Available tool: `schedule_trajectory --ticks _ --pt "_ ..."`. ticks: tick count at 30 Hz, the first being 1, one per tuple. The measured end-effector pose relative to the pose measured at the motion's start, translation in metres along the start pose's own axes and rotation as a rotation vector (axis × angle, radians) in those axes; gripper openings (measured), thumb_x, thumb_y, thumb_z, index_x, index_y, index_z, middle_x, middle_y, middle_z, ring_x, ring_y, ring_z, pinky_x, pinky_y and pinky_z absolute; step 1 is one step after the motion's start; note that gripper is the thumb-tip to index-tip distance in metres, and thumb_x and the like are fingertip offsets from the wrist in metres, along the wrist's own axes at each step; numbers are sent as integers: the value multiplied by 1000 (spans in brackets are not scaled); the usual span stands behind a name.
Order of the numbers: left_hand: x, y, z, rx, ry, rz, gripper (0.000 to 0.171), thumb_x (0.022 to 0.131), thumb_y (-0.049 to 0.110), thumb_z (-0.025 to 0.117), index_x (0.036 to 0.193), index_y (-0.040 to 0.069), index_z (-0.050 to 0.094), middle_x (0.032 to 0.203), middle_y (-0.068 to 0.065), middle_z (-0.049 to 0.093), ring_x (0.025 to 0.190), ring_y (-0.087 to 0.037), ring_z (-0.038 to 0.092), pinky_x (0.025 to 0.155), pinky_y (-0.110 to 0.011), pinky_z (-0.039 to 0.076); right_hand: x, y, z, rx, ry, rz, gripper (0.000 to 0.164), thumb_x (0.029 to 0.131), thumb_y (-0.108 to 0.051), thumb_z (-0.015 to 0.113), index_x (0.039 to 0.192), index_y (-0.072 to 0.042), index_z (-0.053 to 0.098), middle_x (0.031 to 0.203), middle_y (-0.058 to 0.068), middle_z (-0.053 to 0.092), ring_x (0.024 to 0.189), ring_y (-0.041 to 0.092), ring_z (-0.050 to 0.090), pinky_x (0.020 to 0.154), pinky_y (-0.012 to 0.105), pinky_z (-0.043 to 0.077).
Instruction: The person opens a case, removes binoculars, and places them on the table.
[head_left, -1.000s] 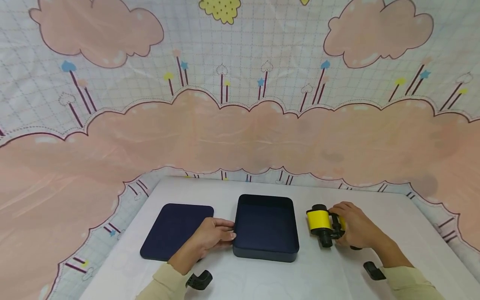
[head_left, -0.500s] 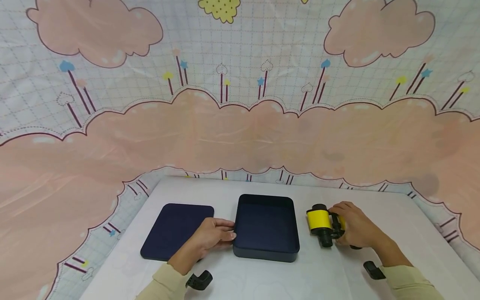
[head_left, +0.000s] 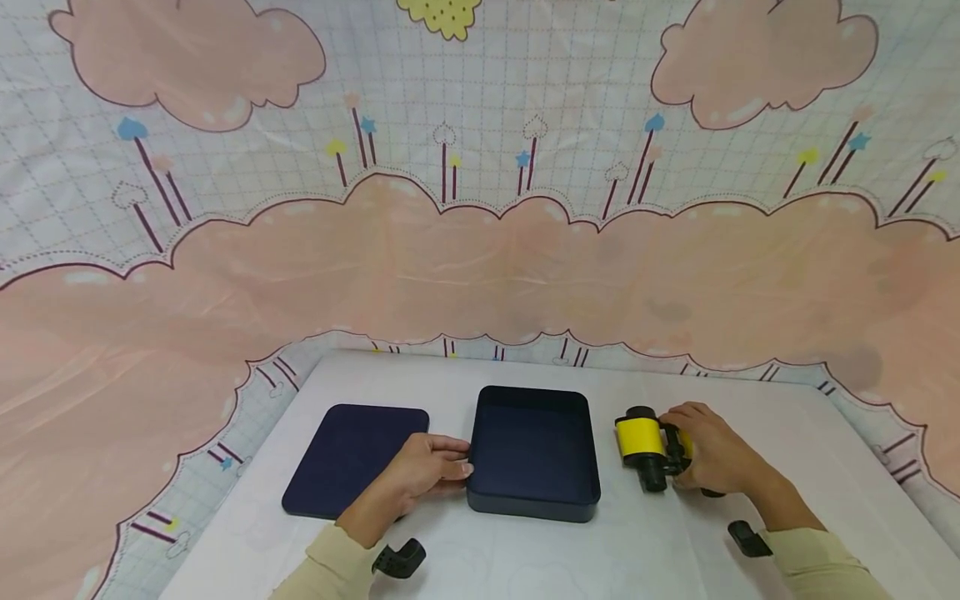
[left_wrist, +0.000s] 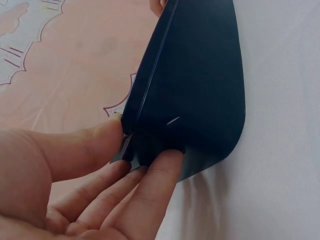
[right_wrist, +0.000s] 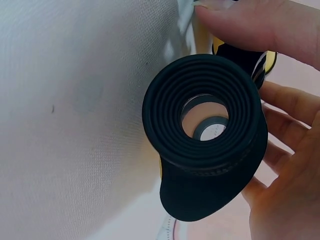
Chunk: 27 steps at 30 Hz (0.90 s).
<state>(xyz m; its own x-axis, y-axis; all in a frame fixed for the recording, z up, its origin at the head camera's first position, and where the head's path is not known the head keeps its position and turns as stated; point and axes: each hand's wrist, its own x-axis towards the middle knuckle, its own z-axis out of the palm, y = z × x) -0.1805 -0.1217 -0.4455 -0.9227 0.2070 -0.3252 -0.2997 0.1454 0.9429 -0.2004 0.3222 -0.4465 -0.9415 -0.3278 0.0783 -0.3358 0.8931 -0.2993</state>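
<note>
In the head view, my left hand is at the left side of a dark navy, open-topped box. The left wrist view has my thumb at the rim of the box and my fingertips against its outer wall. My right hand grips the right barrel of yellow-and-black binoculars, mostly covering that side. Close up in the right wrist view, a ribbed black eyepiece of the binoculars faces the camera, with my thumb and fingers around the body behind it.
A flat, dark navy lid lies left of the box, partly behind my left forearm. White cloth covers the table. Behind it hangs a patterned pink-and-white backdrop. A black strap piece sits at each wrist.
The view has tilted very slightly. Both hands, the box, the lid and the binoculars keep their places.
</note>
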Motion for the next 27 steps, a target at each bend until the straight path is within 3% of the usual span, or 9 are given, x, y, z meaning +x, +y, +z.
schedule_trajectory --ticks 13,19,23,27 --pt "-2 0 1 4 -7 3 46 87 -9 75 131 -12 64 138 -32 64 103 -22 73 88 -40 65 -3 4 3 44 -48 11 89 62 -25 99 138 0 59 142 23 57 131 47 49 106 73 45" --pt "-1 0 0 53 13 25 43 88 -4 76 129 -9 66 130 -26 70 98 -18 74 87 -40 65 -7 2 -3 19 -80 22 99 64 -33 99 146 -2 53 152 30 47 139 54 38 111 78 34" --pt "0 3 -1 105 33 43 37 94 6 74 128 -6 68 125 -19 73 103 -21 74 91 -42 64 -10 -2 -9 20 -58 31 105 65 -36 98 150 -1 47 157 30 41 145 56 26 115 81 22" --pt "3 13 0 213 69 72 43 100 29 70 134 2 67 132 -15 71 120 -29 69 102 -49 59 -12 -10 -17 -10 -23 39 101 75 -44 91 153 -1 43 158 29 37 147 57 22 114 83 17"
